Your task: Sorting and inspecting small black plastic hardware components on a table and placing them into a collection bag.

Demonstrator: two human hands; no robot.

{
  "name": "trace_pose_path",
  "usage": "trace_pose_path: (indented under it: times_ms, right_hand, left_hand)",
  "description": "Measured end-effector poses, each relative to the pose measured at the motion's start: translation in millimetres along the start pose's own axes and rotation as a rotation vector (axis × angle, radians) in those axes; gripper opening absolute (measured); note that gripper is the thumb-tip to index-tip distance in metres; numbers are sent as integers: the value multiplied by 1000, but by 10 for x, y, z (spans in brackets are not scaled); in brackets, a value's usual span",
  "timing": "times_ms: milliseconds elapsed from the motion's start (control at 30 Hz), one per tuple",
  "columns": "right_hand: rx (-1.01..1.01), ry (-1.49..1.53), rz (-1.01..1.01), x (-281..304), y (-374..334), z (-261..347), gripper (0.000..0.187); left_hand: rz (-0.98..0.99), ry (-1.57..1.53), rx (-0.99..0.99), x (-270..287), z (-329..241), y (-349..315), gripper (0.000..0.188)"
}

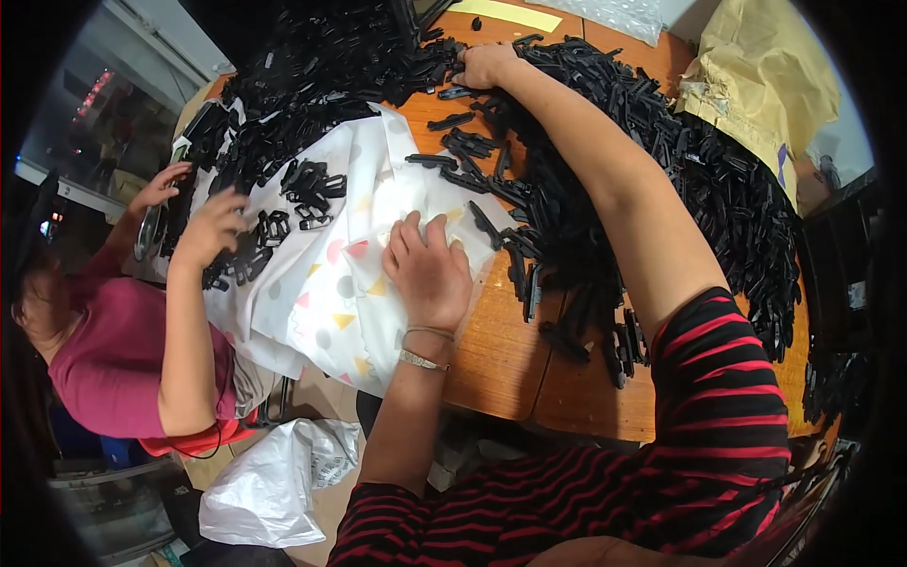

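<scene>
Right hand (489, 66) is out at 12 o'clock, fingers curled down among black parts at the edge of the heaps; fingertips hidden, so we can't tell if it's pinching one. Left hand (430, 269) sits near dial centre, fingers loosely spread, palm down over the printed sheet (331, 302), nothing visible in its grasp; contact unclear.

Long black parts (723, 203) heap from 12 to 3 o'clock on the bench (491, 354), with strays near centre. Smaller black pieces (345, 52) heap at 11; a small cluster (307, 194) lies on the sheet toward 10, near a co-worker's hand (213, 227).

Progress, our read: a long way from done. Both heaps are big and loose, and we can't tell handled pieces from unhandled ones.
</scene>
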State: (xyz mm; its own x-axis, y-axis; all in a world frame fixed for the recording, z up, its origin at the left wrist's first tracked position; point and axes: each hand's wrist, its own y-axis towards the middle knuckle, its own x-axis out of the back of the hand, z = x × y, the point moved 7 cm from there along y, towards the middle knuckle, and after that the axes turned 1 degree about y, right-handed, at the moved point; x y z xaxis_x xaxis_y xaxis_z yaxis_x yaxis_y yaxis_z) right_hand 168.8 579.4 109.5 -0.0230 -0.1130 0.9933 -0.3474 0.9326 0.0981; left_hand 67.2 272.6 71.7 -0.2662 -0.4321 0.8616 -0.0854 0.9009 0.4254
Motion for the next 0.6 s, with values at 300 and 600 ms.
trace_pose_path:
  times_ms: [300, 600]
  right_hand:
    - [125, -90, 176, -32, -429, -50, 39]
    - [416, 5, 83, 123, -1356, 16, 36]
  left_hand:
    - [-37, -22, -15, -22, 16, 19, 38]
    - [-49, -33, -12, -17, 26, 8, 35]
